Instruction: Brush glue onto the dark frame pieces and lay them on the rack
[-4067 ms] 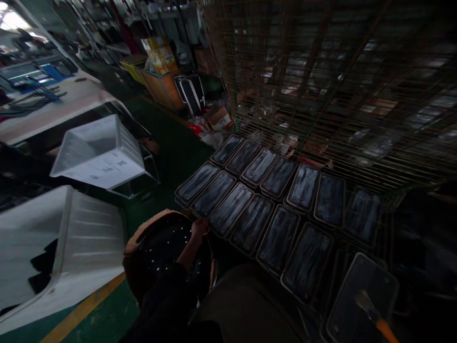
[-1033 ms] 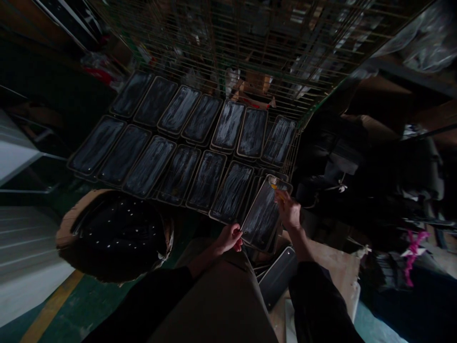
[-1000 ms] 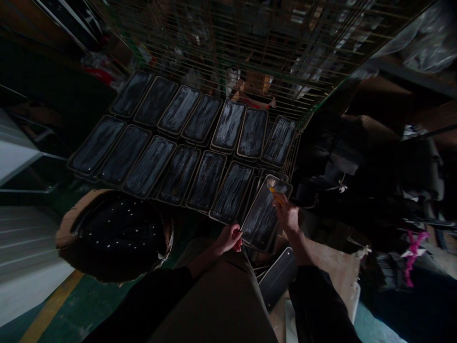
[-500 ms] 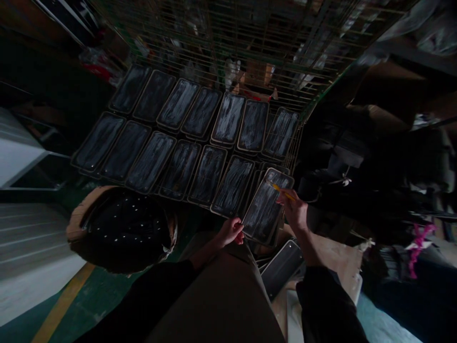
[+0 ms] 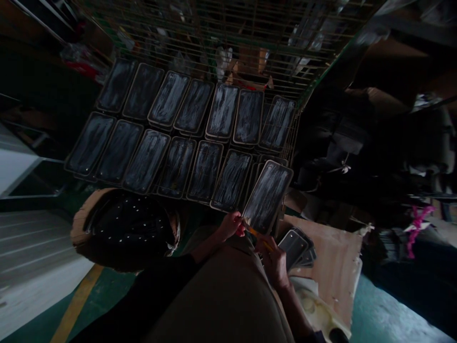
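A dark rectangular panel (image 5: pixel 268 194) with rounded corners and a pale rim lies tilted at the near right of the rows, its face streaked white. My left hand (image 5: pixel 231 226) grips its lower left corner between thumb and fingers. A brush with a yellow handle (image 5: pixel 263 240) is held in my right hand (image 5: pixel 274 263), below the panel. The bristles touch the panel's lower left corner, close to my left fingers. Similar streaked panels (image 5: pixel 232 179) are laid out in two rows, some stacked on others.
A wire rack (image 5: pixel 200 33) stands behind the rows. At lower left is a round cardboard container (image 5: pixel 81 224) with black contents. To the right, several unstreaked dark panels (image 5: pixel 293 244) rest on a wooden board (image 5: pixel 332 252), near a pale container (image 5: pixel 316 309). Dark bundles (image 5: pixel 342 147) fill the right side.
My right hand has swept the brush from the panel's far end down to its near left corner. My left hand still holds the corner. The view has shifted slightly.
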Available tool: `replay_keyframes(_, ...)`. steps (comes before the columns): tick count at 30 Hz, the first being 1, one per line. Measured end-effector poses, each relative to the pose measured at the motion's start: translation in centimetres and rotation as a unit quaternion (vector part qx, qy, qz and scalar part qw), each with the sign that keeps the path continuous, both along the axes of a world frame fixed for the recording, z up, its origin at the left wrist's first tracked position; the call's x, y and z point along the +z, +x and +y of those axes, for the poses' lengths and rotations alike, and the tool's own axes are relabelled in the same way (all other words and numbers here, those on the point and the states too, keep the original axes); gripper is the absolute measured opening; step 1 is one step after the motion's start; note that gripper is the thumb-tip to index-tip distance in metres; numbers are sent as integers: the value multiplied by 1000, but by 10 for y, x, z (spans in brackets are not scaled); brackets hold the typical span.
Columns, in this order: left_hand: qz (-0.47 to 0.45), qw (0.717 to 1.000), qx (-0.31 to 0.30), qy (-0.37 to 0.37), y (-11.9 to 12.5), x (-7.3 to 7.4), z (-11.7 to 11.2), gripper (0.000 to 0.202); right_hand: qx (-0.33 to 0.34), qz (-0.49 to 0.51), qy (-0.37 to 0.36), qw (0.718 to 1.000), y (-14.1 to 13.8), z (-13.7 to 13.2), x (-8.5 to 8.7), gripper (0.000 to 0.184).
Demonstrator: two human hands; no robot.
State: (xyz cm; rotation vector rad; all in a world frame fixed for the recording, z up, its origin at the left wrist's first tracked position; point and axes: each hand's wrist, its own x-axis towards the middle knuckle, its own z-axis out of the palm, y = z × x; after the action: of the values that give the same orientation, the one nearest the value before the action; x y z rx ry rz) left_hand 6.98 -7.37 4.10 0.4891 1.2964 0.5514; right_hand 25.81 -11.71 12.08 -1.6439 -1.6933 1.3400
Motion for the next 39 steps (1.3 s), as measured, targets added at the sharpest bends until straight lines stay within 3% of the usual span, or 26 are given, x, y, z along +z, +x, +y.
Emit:
replay_keyframes(4,12,1000,3,-3,1,0,-1,13,-104,8,-26,994,24,-12,-10,24)
replay_keyframes(9,3,1000,7,11,0,-2,-3,20,-152,-73,63,984,50,11,-8,28)
replay_keyframes(13,1,1000,11,18,1,-5,-3,24,-157,-114,122,973,46,30,0,26)
replay_keyframes(19,1,1000,25,3,5,-10,-7,26,-95,-56,19,994,30,-10,1,23)
replay_keyframes(22,-6,999,35,4,6,-11,-8,31,-77,-56,20,995,34,-11,4,26)
replay_keyframes(28,-19,999,35,8,5,-10,-8,50,-98,-138,137,976,63,62,13,36)
replay_keyframes(32,-24,999,17,12,6,-11,-8,53,-139,-104,182,968,57,112,14,30)
replay_keyframes(35,-38,999,2,11,8,-13,-9,53,-110,-88,215,967,38,146,4,28)
replay_keyframes(39,-44,999,10,10,13,-16,-11,55,-32,-73,243,967,27,180,-22,28)
